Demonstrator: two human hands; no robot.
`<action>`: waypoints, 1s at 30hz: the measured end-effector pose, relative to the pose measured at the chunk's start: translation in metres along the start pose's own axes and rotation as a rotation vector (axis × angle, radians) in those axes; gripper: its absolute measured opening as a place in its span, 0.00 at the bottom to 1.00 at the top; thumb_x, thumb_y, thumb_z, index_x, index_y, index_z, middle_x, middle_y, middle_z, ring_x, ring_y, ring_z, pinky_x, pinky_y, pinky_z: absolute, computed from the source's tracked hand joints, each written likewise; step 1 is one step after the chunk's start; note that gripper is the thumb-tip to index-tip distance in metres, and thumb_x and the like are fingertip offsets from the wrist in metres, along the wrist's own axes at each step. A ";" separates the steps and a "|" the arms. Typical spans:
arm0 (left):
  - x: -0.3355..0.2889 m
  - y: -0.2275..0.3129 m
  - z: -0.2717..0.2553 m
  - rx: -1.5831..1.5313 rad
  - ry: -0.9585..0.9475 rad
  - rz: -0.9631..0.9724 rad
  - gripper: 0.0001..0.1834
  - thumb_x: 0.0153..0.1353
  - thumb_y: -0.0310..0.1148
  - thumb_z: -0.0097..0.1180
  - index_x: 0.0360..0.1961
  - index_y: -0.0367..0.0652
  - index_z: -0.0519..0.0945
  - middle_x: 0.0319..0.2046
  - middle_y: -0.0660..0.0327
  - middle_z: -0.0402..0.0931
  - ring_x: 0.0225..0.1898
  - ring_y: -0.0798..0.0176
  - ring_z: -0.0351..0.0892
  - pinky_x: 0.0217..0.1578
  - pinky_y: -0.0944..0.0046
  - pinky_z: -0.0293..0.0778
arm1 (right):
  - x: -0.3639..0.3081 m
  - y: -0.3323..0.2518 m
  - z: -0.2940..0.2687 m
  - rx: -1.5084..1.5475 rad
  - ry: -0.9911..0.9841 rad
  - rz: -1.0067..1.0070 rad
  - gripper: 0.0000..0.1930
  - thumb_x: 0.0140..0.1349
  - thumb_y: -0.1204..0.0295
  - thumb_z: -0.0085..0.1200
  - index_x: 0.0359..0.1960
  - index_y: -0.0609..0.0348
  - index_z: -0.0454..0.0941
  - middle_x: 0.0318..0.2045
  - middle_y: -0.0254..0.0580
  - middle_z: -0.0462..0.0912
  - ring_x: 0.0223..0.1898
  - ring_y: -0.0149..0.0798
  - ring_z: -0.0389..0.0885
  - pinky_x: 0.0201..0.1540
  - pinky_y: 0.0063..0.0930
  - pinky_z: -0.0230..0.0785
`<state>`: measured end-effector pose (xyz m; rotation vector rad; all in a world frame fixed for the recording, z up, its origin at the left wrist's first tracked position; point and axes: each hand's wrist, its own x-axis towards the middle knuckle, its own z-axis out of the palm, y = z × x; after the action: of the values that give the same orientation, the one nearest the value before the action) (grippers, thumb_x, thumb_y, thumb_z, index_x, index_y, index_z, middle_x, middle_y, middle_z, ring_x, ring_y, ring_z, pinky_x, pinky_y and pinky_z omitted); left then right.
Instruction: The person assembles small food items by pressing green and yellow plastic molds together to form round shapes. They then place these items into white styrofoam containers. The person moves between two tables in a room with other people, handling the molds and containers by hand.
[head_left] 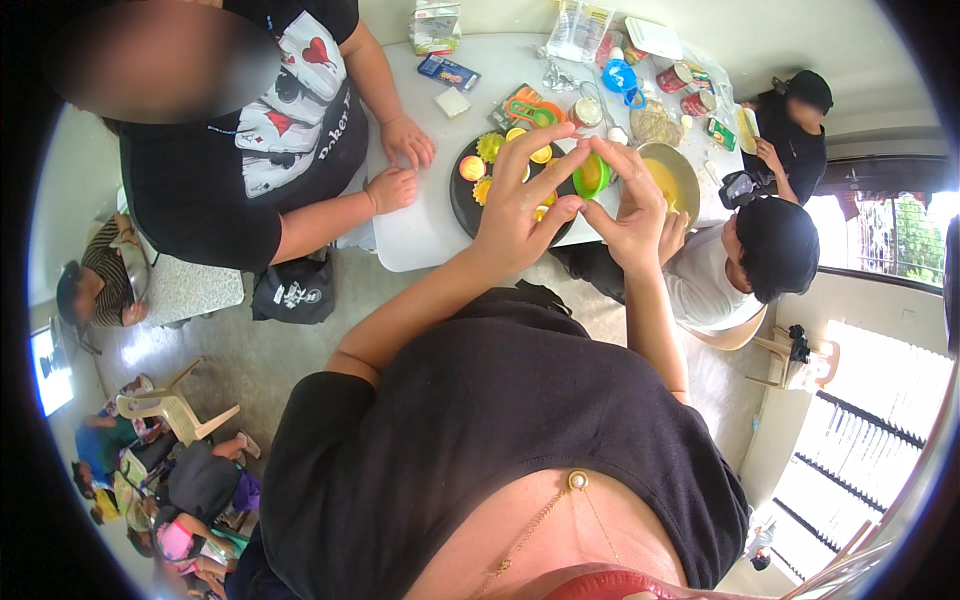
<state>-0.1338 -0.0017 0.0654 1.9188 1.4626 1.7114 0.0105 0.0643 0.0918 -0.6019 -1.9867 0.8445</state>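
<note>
My left hand (pixel 515 205) and my right hand (pixel 632 205) are raised above the table's near edge, with their thumbs and index fingertips meeting around a gap. Both have stretched fingers and hold nothing that I can see. Through the gap shows a green cup (pixel 597 180), partly covered by my fingers. Behind my left hand lies a round black tray (pixel 462 203) with several small yellow and orange cups (pixel 473 168). To the right of my right hand stands a metal bowl (pixel 688 172) of yellow liquid (pixel 668 184).
The white table (pixel 405 245) also bears cans (pixel 697 102), a blue measuring cup (pixel 620 78), orange and green measuring spoons (pixel 530 108) and a dark blue packet (pixel 448 72). A person in a black shirt (pixel 310 140) stands left, hands on the table. A person in white (pixel 705 280) sits right.
</note>
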 end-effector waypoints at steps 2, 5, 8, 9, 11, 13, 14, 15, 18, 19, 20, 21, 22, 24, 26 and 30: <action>-0.001 -0.001 0.000 0.008 -0.007 0.008 0.22 0.59 0.35 0.51 0.54 0.39 0.73 0.56 0.51 0.63 0.56 0.52 0.62 0.57 0.57 0.57 | 0.000 -0.001 0.000 -0.005 0.000 -0.001 0.30 0.38 0.79 0.61 0.50 0.58 0.76 0.46 0.45 0.78 0.46 0.41 0.75 0.50 0.30 0.66; -0.001 -0.001 0.000 0.000 0.003 0.019 0.21 0.59 0.34 0.51 0.53 0.39 0.74 0.55 0.51 0.63 0.56 0.52 0.62 0.57 0.57 0.58 | 0.000 -0.001 -0.001 -0.005 -0.002 -0.011 0.30 0.38 0.79 0.61 0.50 0.58 0.76 0.46 0.45 0.78 0.45 0.41 0.75 0.49 0.30 0.66; 0.000 0.002 -0.001 -0.038 0.009 0.002 0.19 0.58 0.34 0.52 0.50 0.38 0.75 0.54 0.52 0.63 0.56 0.53 0.62 0.56 0.57 0.59 | 0.000 -0.001 -0.002 0.013 -0.006 -0.013 0.30 0.38 0.79 0.62 0.50 0.58 0.76 0.45 0.45 0.78 0.45 0.41 0.75 0.49 0.30 0.66; 0.000 0.002 -0.001 -0.051 0.009 -0.004 0.18 0.58 0.33 0.52 0.49 0.38 0.75 0.53 0.52 0.63 0.56 0.53 0.62 0.56 0.57 0.59 | 0.000 -0.001 -0.002 0.008 -0.006 -0.022 0.30 0.38 0.79 0.62 0.50 0.58 0.76 0.45 0.44 0.78 0.44 0.41 0.75 0.49 0.30 0.66; 0.000 0.001 0.000 -0.074 0.028 -0.005 0.18 0.57 0.33 0.54 0.48 0.39 0.76 0.52 0.53 0.64 0.55 0.53 0.62 0.55 0.57 0.59 | 0.000 -0.001 -0.002 -0.001 -0.008 -0.040 0.30 0.38 0.79 0.62 0.50 0.58 0.76 0.45 0.44 0.78 0.44 0.40 0.75 0.49 0.29 0.66; -0.002 -0.002 0.002 -0.092 0.068 0.004 0.18 0.53 0.34 0.56 0.46 0.41 0.77 0.51 0.55 0.66 0.52 0.52 0.64 0.52 0.57 0.60 | -0.001 -0.002 -0.002 -0.013 -0.017 -0.041 0.29 0.38 0.79 0.62 0.50 0.57 0.76 0.45 0.44 0.78 0.44 0.40 0.75 0.50 0.31 0.64; -0.002 -0.002 0.002 -0.096 0.069 0.004 0.18 0.53 0.33 0.56 0.46 0.41 0.77 0.51 0.55 0.66 0.52 0.52 0.64 0.52 0.57 0.60 | -0.001 -0.003 -0.003 -0.021 -0.019 -0.041 0.29 0.38 0.79 0.62 0.50 0.57 0.76 0.45 0.44 0.78 0.45 0.40 0.75 0.51 0.32 0.63; -0.002 -0.002 0.002 -0.099 0.070 0.004 0.17 0.53 0.33 0.56 0.45 0.41 0.77 0.51 0.55 0.66 0.52 0.52 0.64 0.52 0.57 0.60 | -0.002 -0.002 -0.003 -0.031 -0.031 -0.047 0.29 0.38 0.78 0.63 0.49 0.57 0.76 0.45 0.43 0.78 0.45 0.40 0.75 0.52 0.34 0.62; -0.001 -0.001 0.001 -0.129 0.067 0.000 0.16 0.52 0.32 0.56 0.43 0.41 0.76 0.51 0.54 0.65 0.53 0.52 0.63 0.53 0.56 0.60 | -0.004 -0.001 -0.004 -0.058 -0.063 -0.055 0.29 0.38 0.77 0.63 0.49 0.55 0.76 0.45 0.42 0.78 0.47 0.40 0.76 0.56 0.38 0.58; 0.000 -0.001 0.001 -0.142 0.065 -0.002 0.15 0.52 0.31 0.55 0.42 0.41 0.76 0.51 0.54 0.65 0.53 0.52 0.63 0.53 0.56 0.59 | -0.005 -0.001 -0.004 -0.063 -0.070 -0.053 0.29 0.38 0.77 0.63 0.49 0.55 0.76 0.45 0.42 0.78 0.47 0.40 0.76 0.57 0.40 0.56; 0.000 -0.002 0.000 -0.142 0.057 0.003 0.15 0.51 0.31 0.55 0.41 0.40 0.75 0.52 0.54 0.65 0.53 0.52 0.62 0.53 0.56 0.59 | -0.005 -0.001 -0.004 -0.068 -0.080 -0.052 0.29 0.39 0.77 0.63 0.50 0.54 0.77 0.45 0.41 0.78 0.48 0.40 0.76 0.59 0.41 0.54; 0.001 -0.004 -0.001 -0.143 0.048 0.008 0.15 0.51 0.30 0.55 0.41 0.40 0.74 0.52 0.53 0.65 0.53 0.52 0.62 0.53 0.56 0.59 | -0.006 -0.001 -0.004 -0.067 -0.092 -0.041 0.29 0.39 0.76 0.63 0.50 0.53 0.77 0.45 0.41 0.78 0.48 0.39 0.76 0.60 0.42 0.53; 0.001 -0.005 -0.001 -0.143 0.039 0.013 0.14 0.50 0.29 0.54 0.40 0.40 0.74 0.52 0.53 0.64 0.53 0.52 0.62 0.53 0.56 0.59 | -0.006 -0.003 -0.004 -0.067 -0.103 -0.029 0.29 0.39 0.76 0.63 0.50 0.52 0.77 0.46 0.40 0.78 0.48 0.39 0.76 0.60 0.43 0.52; 0.001 -0.006 -0.001 -0.176 0.034 0.007 0.14 0.50 0.29 0.54 0.39 0.40 0.73 0.51 0.53 0.64 0.53 0.52 0.62 0.52 0.56 0.58 | -0.006 -0.004 -0.004 -0.073 -0.123 -0.018 0.29 0.39 0.76 0.63 0.50 0.51 0.77 0.45 0.39 0.78 0.48 0.39 0.76 0.62 0.43 0.50; 0.001 -0.007 0.000 -0.203 0.030 0.003 0.13 0.49 0.29 0.54 0.38 0.40 0.72 0.50 0.53 0.64 0.52 0.52 0.62 0.52 0.56 0.58 | -0.007 -0.004 -0.004 -0.087 -0.142 -0.017 0.29 0.39 0.76 0.63 0.50 0.50 0.77 0.45 0.38 0.77 0.48 0.38 0.76 0.63 0.44 0.48; 0.001 -0.008 -0.002 -0.231 0.020 0.006 0.12 0.48 0.29 0.54 0.36 0.40 0.72 0.48 0.53 0.64 0.52 0.52 0.62 0.52 0.56 0.58 | -0.005 -0.005 -0.005 -0.097 -0.159 -0.028 0.29 0.39 0.75 0.63 0.50 0.50 0.76 0.45 0.38 0.77 0.48 0.38 0.76 0.63 0.44 0.48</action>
<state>-0.1401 0.0021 0.0612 1.7915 1.2061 1.8173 0.0169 0.0587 0.0948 -0.5754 -2.1856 0.8039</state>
